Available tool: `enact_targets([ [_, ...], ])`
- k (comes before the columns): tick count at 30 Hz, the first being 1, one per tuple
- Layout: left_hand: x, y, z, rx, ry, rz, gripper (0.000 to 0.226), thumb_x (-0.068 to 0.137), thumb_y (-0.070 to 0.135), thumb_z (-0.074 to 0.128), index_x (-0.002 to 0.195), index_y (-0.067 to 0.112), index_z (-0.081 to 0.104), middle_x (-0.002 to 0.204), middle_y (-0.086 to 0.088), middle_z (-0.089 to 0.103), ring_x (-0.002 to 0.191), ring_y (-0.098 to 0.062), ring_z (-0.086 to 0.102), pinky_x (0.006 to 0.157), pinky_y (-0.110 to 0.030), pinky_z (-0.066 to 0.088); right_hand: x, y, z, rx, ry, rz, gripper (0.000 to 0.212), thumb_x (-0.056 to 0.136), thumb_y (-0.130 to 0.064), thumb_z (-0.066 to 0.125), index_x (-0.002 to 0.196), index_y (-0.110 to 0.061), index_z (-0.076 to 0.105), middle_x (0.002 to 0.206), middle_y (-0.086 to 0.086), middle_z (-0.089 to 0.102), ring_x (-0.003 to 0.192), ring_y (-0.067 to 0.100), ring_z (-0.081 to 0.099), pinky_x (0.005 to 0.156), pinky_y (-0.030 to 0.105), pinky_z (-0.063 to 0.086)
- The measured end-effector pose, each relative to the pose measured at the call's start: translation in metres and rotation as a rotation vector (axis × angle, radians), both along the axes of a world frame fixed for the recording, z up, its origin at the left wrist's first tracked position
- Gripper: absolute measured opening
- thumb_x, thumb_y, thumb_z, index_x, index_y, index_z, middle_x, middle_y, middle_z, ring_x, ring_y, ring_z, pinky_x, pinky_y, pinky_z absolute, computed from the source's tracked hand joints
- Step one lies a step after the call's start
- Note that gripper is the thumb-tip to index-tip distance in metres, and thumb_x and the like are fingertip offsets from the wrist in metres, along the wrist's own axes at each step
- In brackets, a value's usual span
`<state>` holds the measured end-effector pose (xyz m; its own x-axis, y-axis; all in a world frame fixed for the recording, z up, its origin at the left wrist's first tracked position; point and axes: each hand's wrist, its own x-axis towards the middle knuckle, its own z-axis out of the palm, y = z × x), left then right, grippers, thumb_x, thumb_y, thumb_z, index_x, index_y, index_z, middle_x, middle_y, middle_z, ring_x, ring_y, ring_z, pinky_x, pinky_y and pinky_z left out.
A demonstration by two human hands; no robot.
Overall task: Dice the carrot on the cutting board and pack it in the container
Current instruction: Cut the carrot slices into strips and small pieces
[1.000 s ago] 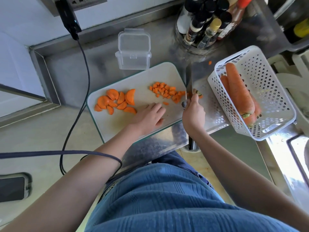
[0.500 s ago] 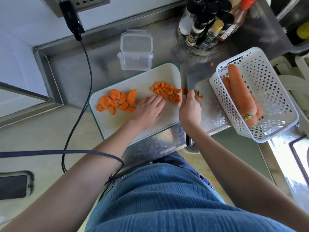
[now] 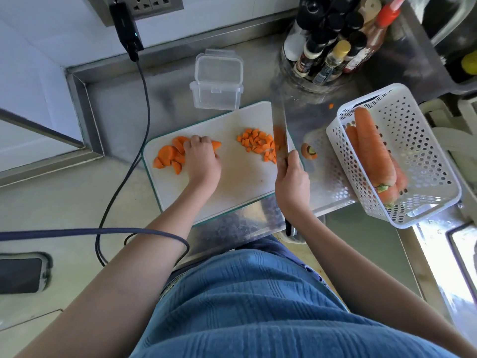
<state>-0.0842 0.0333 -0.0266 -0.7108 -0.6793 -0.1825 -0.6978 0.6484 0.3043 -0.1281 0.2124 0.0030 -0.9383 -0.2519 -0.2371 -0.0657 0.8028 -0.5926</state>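
Head camera looks down on my two hands over the white cutting board (image 3: 232, 182). My left hand (image 3: 202, 158) rests on the pile of carrot slices (image 3: 169, 156) at the left part of the board, and its fingers are curled over some of these slices; I cannot tell if they already pinch one. My right hand (image 3: 291, 184) grips the handle of the knife (image 3: 280, 133), fingers closed around it, and the blade points away from me along the right edge of the board. Just left of the blade lies the heap of diced carrot (image 3: 258, 144), touching the blade or almost. One carrot end (image 3: 309, 151) with a green stem lies on the steel counter just beside the board, to the right. The clear container (image 3: 216, 95) stands open behind the board with its lid tilted up, and no carrot is inside. The white basket (image 3: 423, 156) at my right holds whole carrots (image 3: 371, 146)
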Motion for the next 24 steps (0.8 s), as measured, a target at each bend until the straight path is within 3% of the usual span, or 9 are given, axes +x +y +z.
enact_targets([
  [5,-0.003,0.008,0.004,0.101,0.003,0.060,0.022,0.082,0.007,0.058,0.104,0.003,0.058,0.107,-0.017,0.056,0.101,-0.035,0.051,0.078,-0.039,0.044,0.004,0.003,0.003,0.006,-0.023,0.033,0.018,0.104,-0.023,0.031,0.089,-0.013,0.031,0.076,0.010,0.048,0.051,0.018,0.038,0.043,0.029,0.020],
  [7,0.001,0.015,0.004,0.159,-0.003,0.082,0.020,0.079,0.008,0.061,0.099,0.005,0.056,0.102,-0.016,0.058,0.097,-0.035,0.054,0.065,-0.036,0.040,0.005,0.003,0.003,0.007,-0.023,0.044,0.018,0.104,-0.024,0.031,0.089,-0.013,0.031,0.077,0.011,0.049,0.050,0.017,0.037,0.043,0.028,0.020],
  [9,0.006,0.024,0.002,0.190,-0.008,0.080,0.022,0.077,0.010,0.062,0.097,0.006,0.054,0.100,-0.015,0.059,0.094,-0.035,0.056,0.063,-0.034,0.036,0.007,0.002,0.004,0.003,-0.019,0.066,0.018,0.104,-0.024,0.031,0.092,-0.011,0.033,0.073,0.008,0.047,0.049,0.016,0.037,0.043,0.028,0.019],
  [12,0.014,0.037,-0.002,0.217,0.011,0.086,0.029,0.078,0.015,0.063,0.104,0.005,0.052,0.107,-0.016,0.055,0.097,-0.036,0.054,0.076,-0.038,0.042,0.015,-0.001,0.007,-0.020,-0.035,0.120,0.021,0.104,-0.023,0.033,0.107,-0.004,0.041,0.063,-0.002,0.042,0.049,0.022,0.041,0.043,0.030,0.022],
  [16,0.025,0.040,0.002,0.297,0.074,0.082,0.059,0.076,0.032,0.073,0.121,0.004,0.048,0.121,-0.016,0.049,0.109,-0.035,0.049,0.088,-0.039,0.040,0.029,-0.006,0.005,0.020,-0.100,0.249,0.017,0.103,-0.025,0.032,0.103,-0.009,0.037,0.064,0.011,0.051,0.055,0.032,0.046,0.047,0.033,0.032],
  [20,0.045,0.026,0.000,0.276,0.049,-0.245,0.087,0.072,0.024,0.079,0.144,0.010,0.033,0.137,-0.012,0.039,0.125,-0.034,0.035,0.106,-0.037,0.026,0.035,-0.008,0.000,0.029,-0.130,0.286,0.014,0.104,-0.025,0.032,0.095,-0.014,0.032,0.068,0.015,0.055,0.055,0.032,0.047,0.046,0.033,0.031],
  [24,0.046,0.015,-0.005,0.305,0.118,-0.335,0.074,0.073,0.012,0.077,0.138,0.007,0.043,0.135,-0.014,0.047,0.123,-0.034,0.042,0.109,-0.043,0.027,0.034,-0.008,0.000,0.029,-0.131,0.302,0.012,0.103,-0.023,0.032,0.099,-0.011,0.035,0.069,0.014,0.055,0.055,0.031,0.046,0.044,0.032,0.029],
])
